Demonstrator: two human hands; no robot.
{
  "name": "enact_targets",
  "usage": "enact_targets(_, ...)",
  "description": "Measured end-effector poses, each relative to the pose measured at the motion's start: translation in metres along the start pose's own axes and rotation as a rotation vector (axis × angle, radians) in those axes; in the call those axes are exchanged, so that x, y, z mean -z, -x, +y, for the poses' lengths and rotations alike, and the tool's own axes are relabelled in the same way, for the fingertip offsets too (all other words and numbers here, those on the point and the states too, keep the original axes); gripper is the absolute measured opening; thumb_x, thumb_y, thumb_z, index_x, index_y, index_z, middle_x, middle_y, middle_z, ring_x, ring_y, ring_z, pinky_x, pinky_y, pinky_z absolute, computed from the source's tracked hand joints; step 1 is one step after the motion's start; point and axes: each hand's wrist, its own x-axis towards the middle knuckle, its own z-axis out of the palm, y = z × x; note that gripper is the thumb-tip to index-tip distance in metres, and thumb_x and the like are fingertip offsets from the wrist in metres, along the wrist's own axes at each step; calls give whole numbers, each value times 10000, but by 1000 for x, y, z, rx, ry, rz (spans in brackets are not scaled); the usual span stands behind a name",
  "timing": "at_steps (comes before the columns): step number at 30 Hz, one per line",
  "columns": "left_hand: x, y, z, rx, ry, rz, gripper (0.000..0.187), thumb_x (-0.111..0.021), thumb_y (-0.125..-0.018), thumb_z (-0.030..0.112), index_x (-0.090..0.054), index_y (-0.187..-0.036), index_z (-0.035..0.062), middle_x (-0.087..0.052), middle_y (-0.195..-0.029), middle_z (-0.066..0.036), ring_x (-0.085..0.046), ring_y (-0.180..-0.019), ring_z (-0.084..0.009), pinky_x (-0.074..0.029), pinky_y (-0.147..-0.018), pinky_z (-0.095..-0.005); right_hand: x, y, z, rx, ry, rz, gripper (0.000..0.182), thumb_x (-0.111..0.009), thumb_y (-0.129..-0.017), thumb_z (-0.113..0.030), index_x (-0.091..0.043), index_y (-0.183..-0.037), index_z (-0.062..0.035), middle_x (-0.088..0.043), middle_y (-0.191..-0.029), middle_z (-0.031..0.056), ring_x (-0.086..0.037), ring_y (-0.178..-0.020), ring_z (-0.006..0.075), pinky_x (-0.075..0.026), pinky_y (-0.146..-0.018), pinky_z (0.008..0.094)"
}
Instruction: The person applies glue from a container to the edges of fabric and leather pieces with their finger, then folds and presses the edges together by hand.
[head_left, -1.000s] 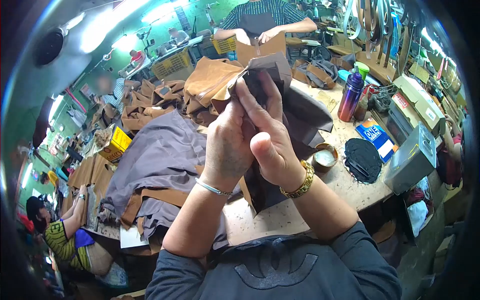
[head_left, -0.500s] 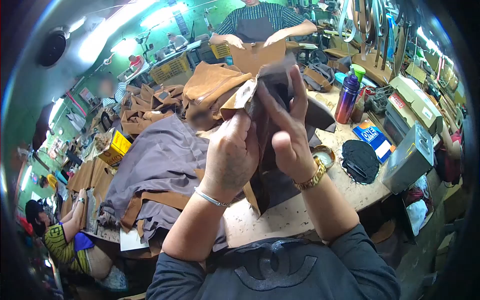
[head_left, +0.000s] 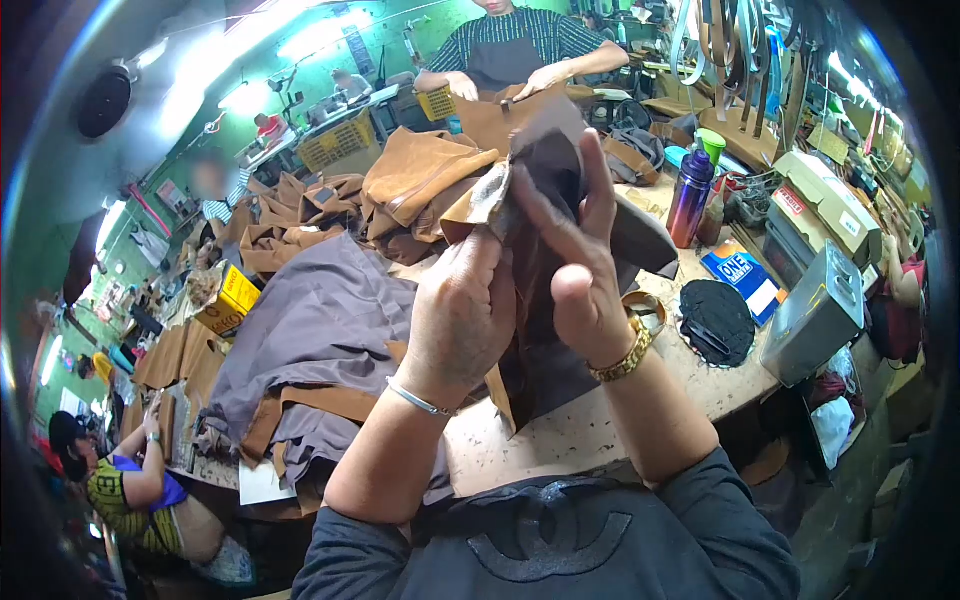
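Observation:
My left hand pinches the lower edge of a brown leather piece whose edge shows a pale patch. Dark lining fabric hangs from the same piece, between my two hands. My right hand is raised against the dark fabric, fingers apart and pointing up, with the index finger blurred near the pale edge. Below my hands the dark material drapes down to the table. Left of my left hand lies a heap of grey-purple fabric with brown leather strips.
A co-worker across the table handles brown leather. At right are a purple bottle, a round black item, a blue packet, a metal box and a tape roll. Another person sits at left.
The pale leather edge has tilted and the dark fabric's top has shifted slightly. My right hand stays raised beside it. The co-worker's leather piece has dropped and folded.

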Motion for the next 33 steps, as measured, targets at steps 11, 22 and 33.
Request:
enact_targets(11,15,-16,-5,63,363,-94,227,-508,-732,-43,-533,-953,-2,-570,-779,-94,-551,-671,-151,-439,-586,-251,75,-42,-34,276,-203,155,749,-518,-763,-384,-172,-1320,-22,-243,-1329,217,-209,-1247,288,-73,-986,475)
enact_targets(22,13,-32,23,-64,824,-136,323,-571,-738,-27,-513,-1053,10,-568,-958,-67,-538,-834,-124,-442,-716,-223,90,-65,-101,385,351,392,714,-522,-747,-23,-88,-1313,10,-451,-1109,251,-469,-1020,276,-399,-864,343)
enact_targets(33,-95,47,144,-272,1105,-770,437,-646,-703,107,-468,-1085,-9,-571,-899,-113,-552,-788,-119,-445,-648,-232,136,28,-278,46,1197,604,610,-468,-766,0,-170,-1298,25,-535,-973,210,-559,-836,233,-451,-774,296)
